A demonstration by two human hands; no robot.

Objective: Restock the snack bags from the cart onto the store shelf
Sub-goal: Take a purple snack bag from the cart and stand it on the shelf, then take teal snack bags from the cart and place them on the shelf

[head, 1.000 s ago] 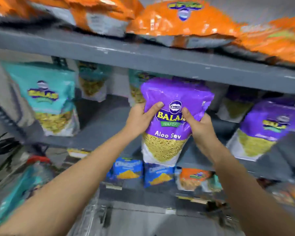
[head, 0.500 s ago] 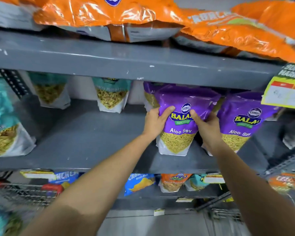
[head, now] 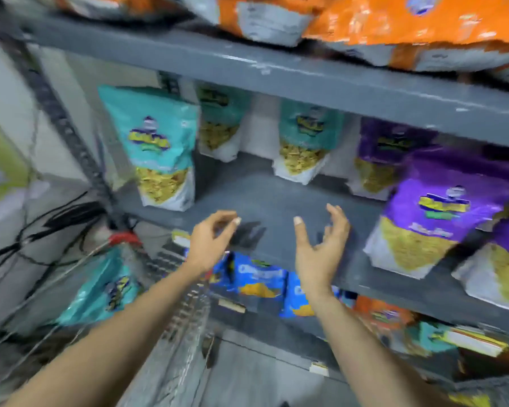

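Note:
My left hand (head: 209, 245) and my right hand (head: 321, 248) hover empty, fingers apart, in front of the bare middle of the grey shelf (head: 265, 201). A purple snack bag (head: 435, 212) stands upright on that shelf to the right of my hands, with more purple bags beside and behind it. Teal snack bags (head: 159, 148) stand on the shelf's left and back. Down at the left, a teal bag (head: 103, 289) lies in the wire cart (head: 171, 304), below my left forearm. The picture is blurred by motion.
Orange bags (head: 409, 22) overhang the shelf above. Blue bags (head: 259, 277) and orange ones fill the lower shelf. A slotted upright post (head: 68, 124) and black cables (head: 41, 227) are at the left. The cart has a red corner (head: 124, 237).
Both hands have let go of the purple bag, which now stands on the shelf. The hands pulled back to the left and opened. The view swung left toward the cart.

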